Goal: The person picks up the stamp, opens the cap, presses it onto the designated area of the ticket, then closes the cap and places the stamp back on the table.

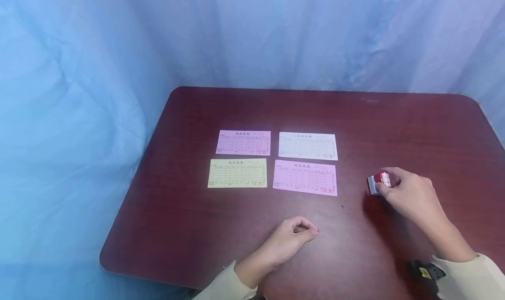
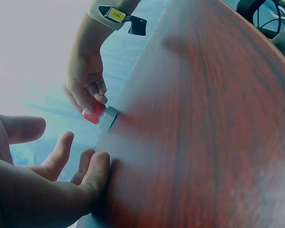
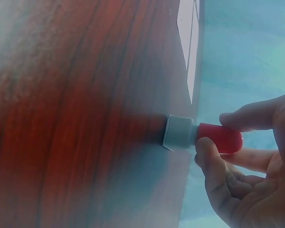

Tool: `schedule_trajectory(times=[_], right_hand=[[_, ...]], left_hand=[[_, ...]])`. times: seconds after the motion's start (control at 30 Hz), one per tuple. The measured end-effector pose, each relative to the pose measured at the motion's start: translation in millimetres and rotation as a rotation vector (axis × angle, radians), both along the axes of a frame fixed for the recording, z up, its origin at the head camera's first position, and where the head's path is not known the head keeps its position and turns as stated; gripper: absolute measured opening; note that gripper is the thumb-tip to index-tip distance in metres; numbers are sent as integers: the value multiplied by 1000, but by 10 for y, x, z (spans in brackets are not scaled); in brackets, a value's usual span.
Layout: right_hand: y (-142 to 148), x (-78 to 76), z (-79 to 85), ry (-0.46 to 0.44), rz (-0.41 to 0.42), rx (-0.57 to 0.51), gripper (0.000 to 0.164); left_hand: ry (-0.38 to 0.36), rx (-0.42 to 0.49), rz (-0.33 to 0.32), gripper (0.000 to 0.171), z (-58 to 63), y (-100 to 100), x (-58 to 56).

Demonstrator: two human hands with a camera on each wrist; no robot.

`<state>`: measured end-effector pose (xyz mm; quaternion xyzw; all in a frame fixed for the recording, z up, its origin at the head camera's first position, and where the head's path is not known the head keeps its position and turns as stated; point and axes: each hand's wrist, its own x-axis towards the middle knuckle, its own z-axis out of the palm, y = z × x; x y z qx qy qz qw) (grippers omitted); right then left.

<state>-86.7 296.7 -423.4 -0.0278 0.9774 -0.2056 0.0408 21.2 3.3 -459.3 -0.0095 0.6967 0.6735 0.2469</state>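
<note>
My right hand point(image 1: 412, 195) pinches the red handle of a stamp point(image 3: 180, 133) between thumb and fingers at the right of the table. The stamp's grey base points down, close to the tabletop in the right wrist view. Left of it lie two rows of printed slips: a pink slip point(image 1: 243, 142) and a white slip point(image 1: 307, 146) behind, a yellow slip point(image 1: 237, 173) and another pink slip point(image 1: 305, 177) in front. Each has a small red boxed mark at its lower right corner. My left hand point(image 1: 289, 238) rests near the front edge, fingers loosely curled, holding nothing.
The dark red wooden table point(image 1: 177, 230) has rounded corners. Pale blue curtains point(image 1: 276, 37) hang behind it and on the left side. A small dark speck point(image 1: 342, 206) lies in front of the nearer pink slip. A black wrist device point(image 1: 428, 271) sits at my right cuff.
</note>
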Motion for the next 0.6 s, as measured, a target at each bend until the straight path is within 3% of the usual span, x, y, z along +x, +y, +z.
schedule_trajectory(times=[0.4, 0.6], right_hand=[[7, 38, -25, -3, -12, 5, 47], [-2, 58, -27, -25, -31, 39, 59]], left_hand=[[11, -13, 15, 13, 26, 4, 14], [8, -24, 12, 13, 26, 10, 30]])
